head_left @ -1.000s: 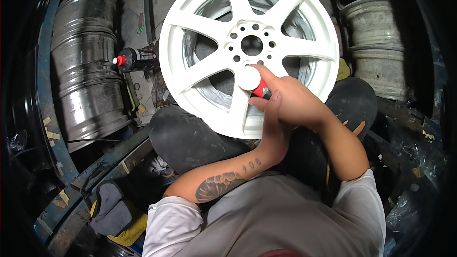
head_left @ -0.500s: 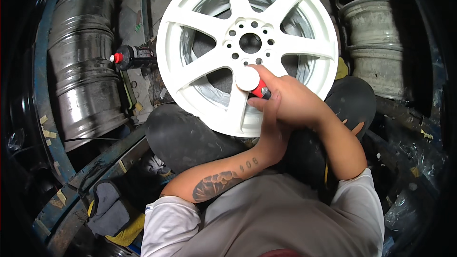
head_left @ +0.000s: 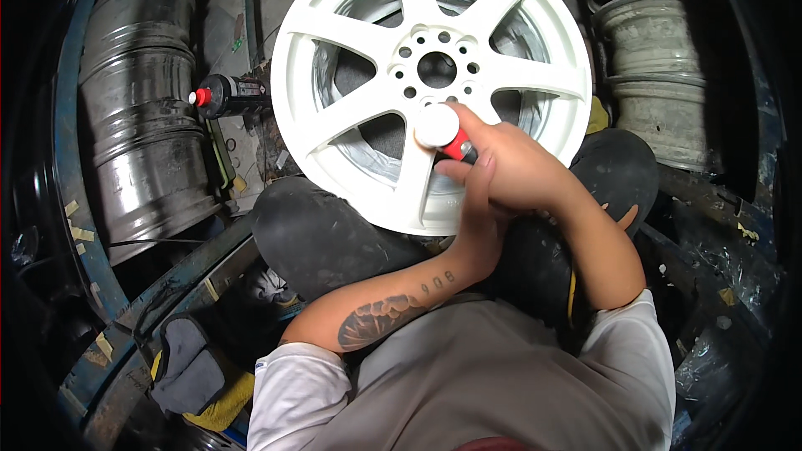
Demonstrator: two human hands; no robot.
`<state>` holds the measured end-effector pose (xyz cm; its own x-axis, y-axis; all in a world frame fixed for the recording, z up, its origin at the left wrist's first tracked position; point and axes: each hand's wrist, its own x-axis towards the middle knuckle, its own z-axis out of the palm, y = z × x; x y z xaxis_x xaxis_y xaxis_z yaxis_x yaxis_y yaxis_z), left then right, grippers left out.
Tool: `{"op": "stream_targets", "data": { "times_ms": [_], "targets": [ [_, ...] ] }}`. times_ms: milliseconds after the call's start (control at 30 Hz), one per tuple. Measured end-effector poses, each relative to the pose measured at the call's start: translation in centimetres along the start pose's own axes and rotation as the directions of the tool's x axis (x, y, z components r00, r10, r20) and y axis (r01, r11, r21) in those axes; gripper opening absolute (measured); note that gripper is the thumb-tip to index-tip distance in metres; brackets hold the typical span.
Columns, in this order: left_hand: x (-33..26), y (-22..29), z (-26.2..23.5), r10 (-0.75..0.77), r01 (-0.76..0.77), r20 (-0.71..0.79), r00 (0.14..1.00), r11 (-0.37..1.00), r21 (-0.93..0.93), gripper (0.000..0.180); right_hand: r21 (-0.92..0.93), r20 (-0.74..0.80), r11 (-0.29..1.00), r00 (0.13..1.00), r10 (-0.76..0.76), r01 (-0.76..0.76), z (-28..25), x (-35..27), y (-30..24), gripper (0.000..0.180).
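A white multi-spoke wheel rim (head_left: 535, 77) lies face up across my knees. My right hand (head_left: 526, 165) is wrapped round a small power polisher (head_left: 459, 147), whose round white head and red collar show. That head sits over the lower spoke, close below the hub holes, and hides what touches the surface beneath. My left hand (head_left: 478, 210) comes up under the right one, its thumb against the dark part of the polisher. Most of the left fingers, and the tool's rear end, are hidden by the right hand.
A black bottle with a red cap (head_left: 230, 96) lies left of the rim. Stacked bare metal rims (head_left: 150, 100) line the left, and dusty rims (head_left: 656, 50) the right. A blue metal frame (head_left: 88, 192) runs along the left. A grey and yellow cloth (head_left: 196, 367) hangs lower left.
Both hands and the polisher have shifted slightly up the spoke toward the hub. The whole view has drifted a little; the grip looks the same.
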<state>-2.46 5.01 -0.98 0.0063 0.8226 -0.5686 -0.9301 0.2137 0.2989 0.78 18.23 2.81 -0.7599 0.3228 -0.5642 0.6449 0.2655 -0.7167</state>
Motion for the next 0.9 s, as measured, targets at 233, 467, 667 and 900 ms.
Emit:
{"op": "stream_targets", "data": {
  "times_ms": [233,467,667,900],
  "targets": [
    [-0.1,-0.2,0.4,0.098,-0.098,-0.014,0.995,0.995,-0.029,0.081,-0.053,-0.032,0.992,0.993,-0.115,0.114,0.6,0.1,0.6,0.069],
    [-0.4,-0.5,1.5,0.202,-0.196,-0.138,0.970,0.979,0.055,0.077,0.003,-0.015,0.984,0.984,-0.176,0.176,1.1,0.0,1.5,0.074],
    [0.0,-0.2,1.5,0.236,-0.234,-0.146,0.961,0.972,0.033,0.075,0.017,-0.012,0.986,0.986,-0.164,0.164,0.7,0.9,1.2,0.071],
    [0.5,-0.6,-0.8,-0.006,0.008,-0.056,0.998,1.000,0.028,0.070,0.053,-0.002,0.995,0.996,-0.087,0.087,1.0,0.3,0.5,0.067]
  ]
}}
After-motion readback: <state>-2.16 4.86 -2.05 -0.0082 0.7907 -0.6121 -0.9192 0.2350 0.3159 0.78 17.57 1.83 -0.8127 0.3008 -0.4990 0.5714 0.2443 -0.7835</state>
